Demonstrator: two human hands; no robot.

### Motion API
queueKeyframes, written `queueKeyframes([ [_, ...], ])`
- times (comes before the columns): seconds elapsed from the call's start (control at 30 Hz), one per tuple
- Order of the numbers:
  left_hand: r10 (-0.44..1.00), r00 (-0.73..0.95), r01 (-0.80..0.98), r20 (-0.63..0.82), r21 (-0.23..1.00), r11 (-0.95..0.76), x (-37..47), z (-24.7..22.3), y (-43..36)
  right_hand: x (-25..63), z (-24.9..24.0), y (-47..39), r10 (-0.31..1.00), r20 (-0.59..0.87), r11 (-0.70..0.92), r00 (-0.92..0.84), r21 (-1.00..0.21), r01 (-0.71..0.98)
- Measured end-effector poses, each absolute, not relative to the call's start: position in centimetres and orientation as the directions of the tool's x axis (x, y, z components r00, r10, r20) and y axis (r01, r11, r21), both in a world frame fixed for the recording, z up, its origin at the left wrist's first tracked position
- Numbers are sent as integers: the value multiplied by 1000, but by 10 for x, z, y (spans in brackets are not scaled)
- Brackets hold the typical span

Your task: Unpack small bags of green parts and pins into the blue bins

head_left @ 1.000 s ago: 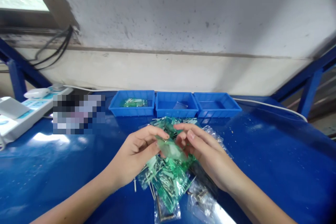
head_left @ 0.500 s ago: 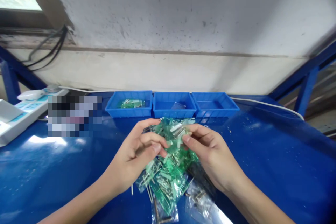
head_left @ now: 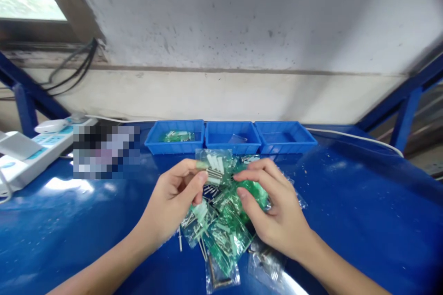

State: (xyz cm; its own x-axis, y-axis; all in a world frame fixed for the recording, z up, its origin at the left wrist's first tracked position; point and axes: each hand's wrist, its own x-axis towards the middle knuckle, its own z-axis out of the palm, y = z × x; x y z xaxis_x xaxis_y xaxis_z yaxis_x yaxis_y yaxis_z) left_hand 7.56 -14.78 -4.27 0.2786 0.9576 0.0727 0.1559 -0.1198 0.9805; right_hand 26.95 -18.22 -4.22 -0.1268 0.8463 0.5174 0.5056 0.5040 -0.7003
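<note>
My left hand [head_left: 178, 196] pinches the left edge of a small clear bag of screws [head_left: 216, 164] between thumb and fingers. White pieces that look like wall plugs lie beside the metal screws in it. Over the right side of a heap of green-tinted plastic bags [head_left: 228, 235], my right hand [head_left: 277, 212] has its thumb and fingers apart, with nothing between them that I can make out. Its fingertips are close to the held bag; whether they touch it is unclear. A clear bag with an L-shaped metal piece [head_left: 221, 281] lies at the near end of the heap.
Three blue bins stand in a row at the back: the left bin [head_left: 157, 147] holds green bags, the middle bin [head_left: 232, 149] a clear bag, and the right bin [head_left: 287, 148] is beside them. A white power strip [head_left: 38, 154] lies left. Loose metal pins [head_left: 180, 239] lie near the heap.
The bag of screws has passed from my right hand's fingers to my left hand's and shifted left. My right fingers have spread apart. The view has shifted slightly.
</note>
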Motion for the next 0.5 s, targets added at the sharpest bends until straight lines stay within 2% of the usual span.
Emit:
queueKeyframes([
  [0.1,948,197,298,248,907,-299,75,-44,-148,270,-40,-184,892,448,438,-62,-818,374],
  [0.23,879,220,423,422,771,-476,78,-48,-153,263,-41,-188,924,382,375,-18,-895,239],
  [0.4,703,365,374,611,595,-711,81,-45,-158,255,-42,-188,992,96,94,-76,-995,-29],
  [0.5,580,410,317,704,486,-814,79,-40,-157,259,-39,-184,975,-7,-67,-223,-962,-266],
])
